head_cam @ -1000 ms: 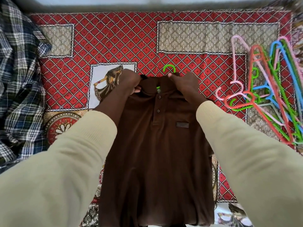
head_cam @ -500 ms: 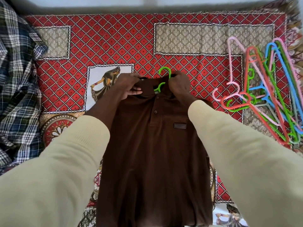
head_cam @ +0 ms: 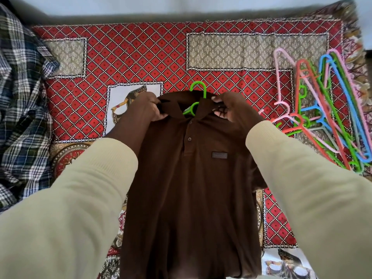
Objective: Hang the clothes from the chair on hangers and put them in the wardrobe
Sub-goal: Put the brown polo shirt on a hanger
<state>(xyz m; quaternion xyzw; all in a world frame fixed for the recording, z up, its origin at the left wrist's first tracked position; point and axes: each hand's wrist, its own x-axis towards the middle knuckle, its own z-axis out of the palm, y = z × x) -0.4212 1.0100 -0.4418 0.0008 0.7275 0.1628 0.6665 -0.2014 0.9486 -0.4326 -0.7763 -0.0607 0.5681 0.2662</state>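
Observation:
A dark brown polo shirt (head_cam: pixel 187 188) lies flat, front up, on a red patterned bedspread (head_cam: pixel 141 63). A green hanger (head_cam: pixel 198 97) sits inside its neck, with the hook sticking out above the collar. My left hand (head_cam: pixel 150 106) pinches the left side of the collar. My right hand (head_cam: pixel 230 106) pinches the right side of the collar. Both arms wear cream sleeves. The hanger's shoulders are hidden under the shirt.
A heap of coloured plastic hangers (head_cam: pixel 326 109), pink, red, green and blue, lies on the bed at the right. A blue and white checked shirt (head_cam: pixel 22 109) is bunched along the left edge. A pale wall runs behind the bed.
Both hands have spread apart along the collar, opening it out. More of the green hanger's hook and neck shows between them than before.

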